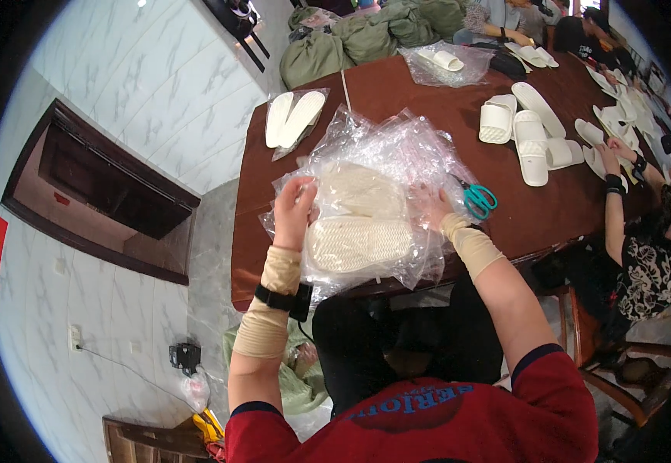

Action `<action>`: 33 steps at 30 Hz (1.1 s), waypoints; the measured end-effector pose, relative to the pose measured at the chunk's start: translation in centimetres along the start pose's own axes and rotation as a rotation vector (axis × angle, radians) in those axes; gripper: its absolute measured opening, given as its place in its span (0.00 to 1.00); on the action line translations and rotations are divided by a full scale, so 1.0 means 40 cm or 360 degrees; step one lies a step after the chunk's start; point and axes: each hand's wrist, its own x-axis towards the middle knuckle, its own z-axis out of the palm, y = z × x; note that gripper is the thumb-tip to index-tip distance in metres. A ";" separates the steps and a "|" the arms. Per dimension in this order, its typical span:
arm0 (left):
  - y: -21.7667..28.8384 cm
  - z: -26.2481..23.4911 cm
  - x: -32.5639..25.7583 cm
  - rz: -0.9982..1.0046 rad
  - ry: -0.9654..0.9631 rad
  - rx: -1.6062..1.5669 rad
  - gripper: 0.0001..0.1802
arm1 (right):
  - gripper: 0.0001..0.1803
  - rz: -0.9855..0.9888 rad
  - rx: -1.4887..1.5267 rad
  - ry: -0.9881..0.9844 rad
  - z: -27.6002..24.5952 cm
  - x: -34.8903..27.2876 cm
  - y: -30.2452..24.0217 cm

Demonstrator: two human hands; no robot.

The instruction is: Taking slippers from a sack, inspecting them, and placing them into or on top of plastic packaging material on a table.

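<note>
A pair of cream slippers [360,244] lies soles up at the table's near edge, one beyond the other, with a clear plastic bag [343,171] around them. At the bag's left side is my left hand [295,210], its fingers bent round the plastic edge. My right hand [431,207] rests on the right side, fingers stretched out over the crinkled film, which partly blurs them. Beyond and under the slippers spreads a pile of clear bags [416,147]. Teal-handled scissors [480,201] lie just right of my right hand, their blades partly covered by plastic.
On the brown-covered table [274,255], a bagged slipper pair [295,119] lies far left, another bagged pair [440,60] at the back. Loose white slippers [531,147] lie right. A person's hand [609,158] works among more slippers. Green sacks [316,58] stand behind.
</note>
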 end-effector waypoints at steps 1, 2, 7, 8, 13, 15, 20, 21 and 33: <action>0.043 0.100 0.043 0.0092 -0.0139 -0.0094 0.07 | 0.39 -0.0127 0.1071 0.0196 0.088 -0.012 0.130; 0.060 0.180 0.075 0.0173 -0.0266 -0.0183 0.06 | 0.38 -0.0297 0.2131 0.0456 0.129 -0.050 0.235; -0.137 -0.042 0.100 0.0082 0.0201 -0.0056 0.14 | 0.39 0.0041 0.0416 -0.0054 -0.080 -0.013 -0.013; -0.231 -0.106 0.096 -0.0018 0.0293 0.0109 0.17 | 0.39 -0.0001 0.0472 0.0122 -0.089 -0.015 -0.022; -0.502 -0.167 -0.015 -0.0084 0.0098 0.0780 0.31 | 0.31 0.0010 0.1240 0.0436 -0.091 -0.046 0.075; -0.516 -0.093 -0.041 0.0227 0.0298 0.0689 0.33 | 0.25 -0.0027 0.1661 0.0476 -0.106 -0.062 0.120; -0.491 -0.060 -0.092 0.0442 0.0645 0.1059 0.31 | 0.09 0.0495 0.1687 0.1416 -0.289 -0.107 0.042; -0.489 -0.065 -0.088 0.0436 0.0658 0.1038 0.31 | 0.09 0.0483 0.1666 0.1409 -0.318 -0.112 0.015; -0.494 -0.041 -0.080 0.0482 0.0481 0.1025 0.32 | 0.33 0.0208 0.1750 0.0057 -0.184 0.049 -0.026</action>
